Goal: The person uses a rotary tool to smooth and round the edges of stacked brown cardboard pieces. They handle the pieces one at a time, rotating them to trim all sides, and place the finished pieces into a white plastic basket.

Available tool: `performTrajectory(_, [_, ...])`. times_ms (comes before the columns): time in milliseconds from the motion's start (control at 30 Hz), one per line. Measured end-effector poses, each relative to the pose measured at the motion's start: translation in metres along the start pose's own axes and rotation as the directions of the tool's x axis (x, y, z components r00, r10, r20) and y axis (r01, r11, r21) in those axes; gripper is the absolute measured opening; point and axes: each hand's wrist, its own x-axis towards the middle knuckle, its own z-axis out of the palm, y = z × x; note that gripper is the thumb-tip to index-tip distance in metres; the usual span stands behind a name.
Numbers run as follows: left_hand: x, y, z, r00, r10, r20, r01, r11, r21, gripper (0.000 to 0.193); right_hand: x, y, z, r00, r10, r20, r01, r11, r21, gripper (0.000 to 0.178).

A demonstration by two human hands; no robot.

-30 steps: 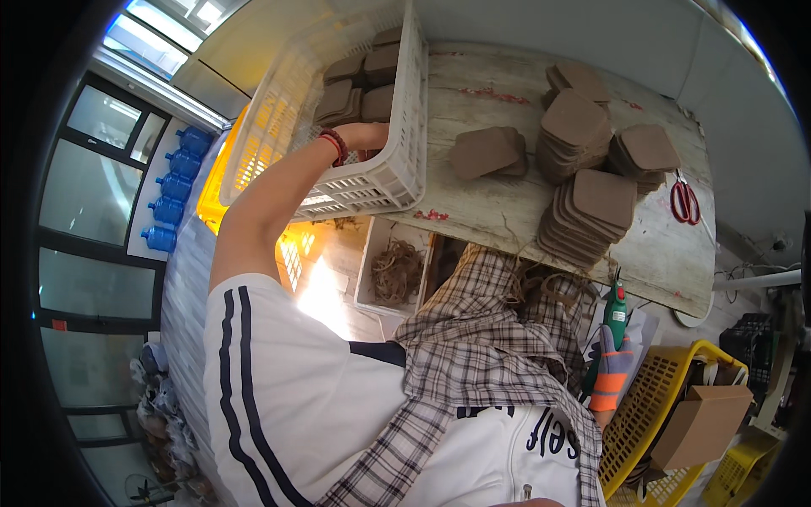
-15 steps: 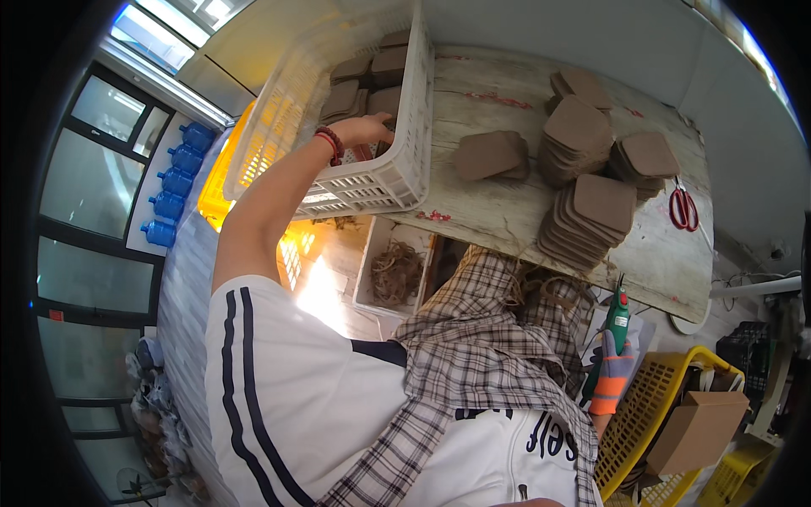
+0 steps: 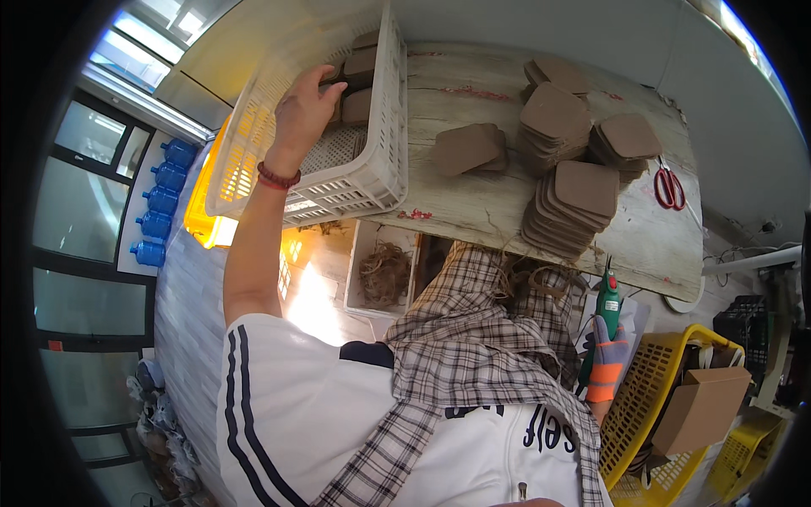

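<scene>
My bare left hand [image 3: 309, 106], with a beaded bracelet at the wrist, is inside a white plastic crate [image 3: 390, 127]. Its thumb and fingers are apart, beside stacked brown rounded-square pads [image 3: 358, 69], and I see nothing held between them. Low on the right, my gloved right hand [image 3: 610, 345] is closed around green electric scissors [image 3: 607, 304], whose narrow dark tip points up. On the table lie several stacks of the same brown pads [image 3: 553, 118], and a smaller pile [image 3: 467, 149] sits nearer the crate.
Red-handled scissors [image 3: 669, 186] lie at the right of the worn table [image 3: 439, 80]. Under its front edge is a white box [image 3: 359, 287] of brown scraps. A yellow basket [image 3: 646, 380] holding a cardboard box [image 3: 699, 410] stands right. Blue water bottles [image 3: 160, 200] line the left wall.
My left hand has moved from the crate's near right corner, left and farther in, baring part of the crate's floor. The right hand keeps its hold. The whole view has shifted slightly.
</scene>
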Motion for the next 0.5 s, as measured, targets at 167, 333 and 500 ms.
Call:
performTrajectory(167, [-0.081, 0.127, 0.019, 0.983, 0.145, -0.117, -0.182, 0.877, -0.445, 0.015, 0.003, 0.005, 0.003, 1.0, 0.012, 0.014, -0.013, 0.999, 0.039, 0.026])
performTrajectory(333, [-0.104, 0.119, 0.153, 0.989, 0.077, 0.127, -0.075, 0.997, -0.022, 0.046, 0.001, 0.011, 0.004, 0.997, -0.064, 0.037, 0.064, 0.998, -0.011, 0.029])
performTrajectory(500, [-0.105, 0.105, 0.2, 0.954, -0.095, 0.283, 0.123, 0.989, -0.086, 0.062, 0.0, 0.023, 0.006, 0.999, -0.048, -0.003, 0.048, 0.998, -0.051, 0.034])
